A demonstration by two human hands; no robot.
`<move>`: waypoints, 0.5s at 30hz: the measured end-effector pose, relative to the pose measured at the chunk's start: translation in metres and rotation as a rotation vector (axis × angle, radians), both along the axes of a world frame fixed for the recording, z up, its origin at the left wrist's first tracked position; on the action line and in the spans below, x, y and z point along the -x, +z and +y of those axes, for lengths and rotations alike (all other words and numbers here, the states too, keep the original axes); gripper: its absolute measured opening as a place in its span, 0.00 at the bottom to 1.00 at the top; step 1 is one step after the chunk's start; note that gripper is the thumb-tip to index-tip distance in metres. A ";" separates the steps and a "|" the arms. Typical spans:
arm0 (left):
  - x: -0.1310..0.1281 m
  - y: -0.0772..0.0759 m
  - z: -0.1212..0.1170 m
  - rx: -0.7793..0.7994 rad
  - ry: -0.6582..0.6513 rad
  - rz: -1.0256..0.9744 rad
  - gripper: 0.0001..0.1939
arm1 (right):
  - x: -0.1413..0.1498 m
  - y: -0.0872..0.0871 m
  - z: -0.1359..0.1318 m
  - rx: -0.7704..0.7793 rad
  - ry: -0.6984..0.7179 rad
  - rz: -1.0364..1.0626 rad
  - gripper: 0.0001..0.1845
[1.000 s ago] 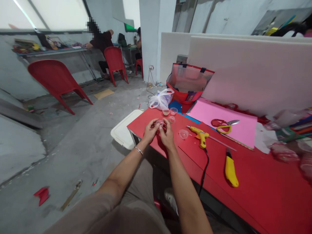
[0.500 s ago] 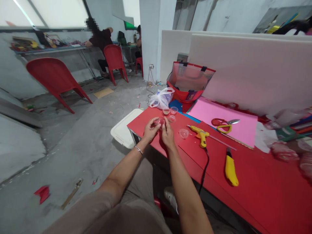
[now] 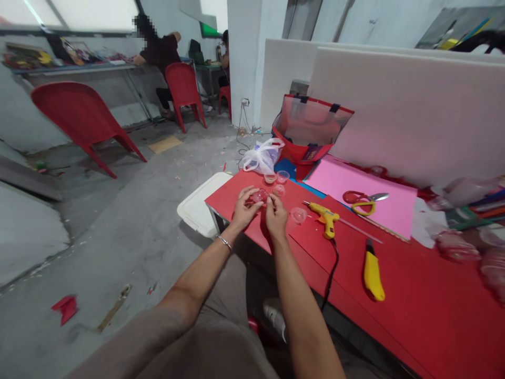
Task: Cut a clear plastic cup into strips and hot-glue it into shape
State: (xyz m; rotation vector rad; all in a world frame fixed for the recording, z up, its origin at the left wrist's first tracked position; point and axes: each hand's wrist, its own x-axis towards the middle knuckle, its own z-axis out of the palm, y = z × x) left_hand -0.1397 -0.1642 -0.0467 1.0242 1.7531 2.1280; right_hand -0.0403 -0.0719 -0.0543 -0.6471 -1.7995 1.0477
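Note:
My left hand (image 3: 245, 208) holds a small clear plastic cup (image 3: 260, 196) by its left side, low over the red table top (image 3: 418, 300). The red shows through the cup. My right hand (image 3: 276, 213) pinches at the cup's right edge; whether something tiny sits between those fingertips I cannot make out. Just beyond are more clear cups, one (image 3: 283, 177) at the back and a smaller one (image 3: 279, 190) nearer. Another clear cup (image 3: 299, 215) lies right of my right hand. Beside it rests a yellow glue gun (image 3: 324, 218) with a glue stick in its back.
A yellow-handled cutter (image 3: 373, 273) lies on the right. Red-and-yellow scissors (image 3: 365, 201) rest on pink sheets (image 3: 394, 218). Behind stand a white plastic bag (image 3: 262, 156) and a red mesh bag (image 3: 311, 129). A person (image 3: 160, 58) sits at a far table.
My right hand has shifted slightly right, its fingers now at the cup's edge. The cup shows more between my hands. The view has tilted a little.

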 end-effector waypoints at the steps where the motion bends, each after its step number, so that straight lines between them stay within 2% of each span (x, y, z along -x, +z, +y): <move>1: 0.000 -0.001 0.000 -0.004 -0.013 -0.011 0.24 | 0.000 0.000 0.000 -0.005 -0.002 -0.005 0.23; 6: 0.003 -0.007 0.001 -0.064 -0.062 -0.043 0.25 | 0.000 -0.002 0.000 -0.011 -0.015 -0.022 0.23; 15: 0.003 -0.002 -0.003 -0.053 -0.073 0.005 0.24 | 0.000 -0.003 0.000 0.018 -0.025 -0.018 0.23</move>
